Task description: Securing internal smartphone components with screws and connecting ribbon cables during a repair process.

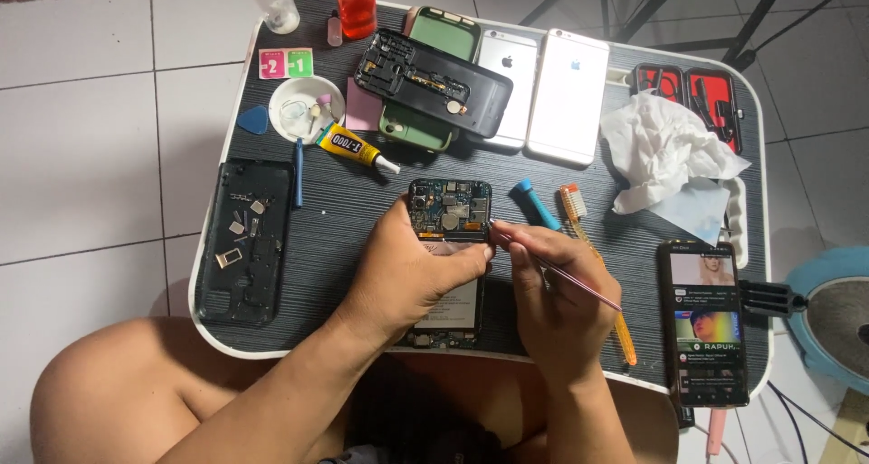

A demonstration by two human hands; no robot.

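Note:
An opened phone [450, 209] lies face down at the middle of the small dark table [353, 212], its circuit board bare at the top. My left hand [407, 269] lies over the phone's middle and holds it down, thumb by the board's left edge. My right hand [554, 287] grips a thin pink screwdriver [579, 283], whose tip touches the right edge of the board. The lower part of the phone shows a white battery label below my left hand.
A black back frame [244, 239] lies at the left. A glue tube [355, 147], small white dish [306, 107], several phones and covers [493, 79], crumpled tissue [665, 147], orange toothbrush [588, 238], blue tool [539, 204] and a lit phone [708, 324] surround the work.

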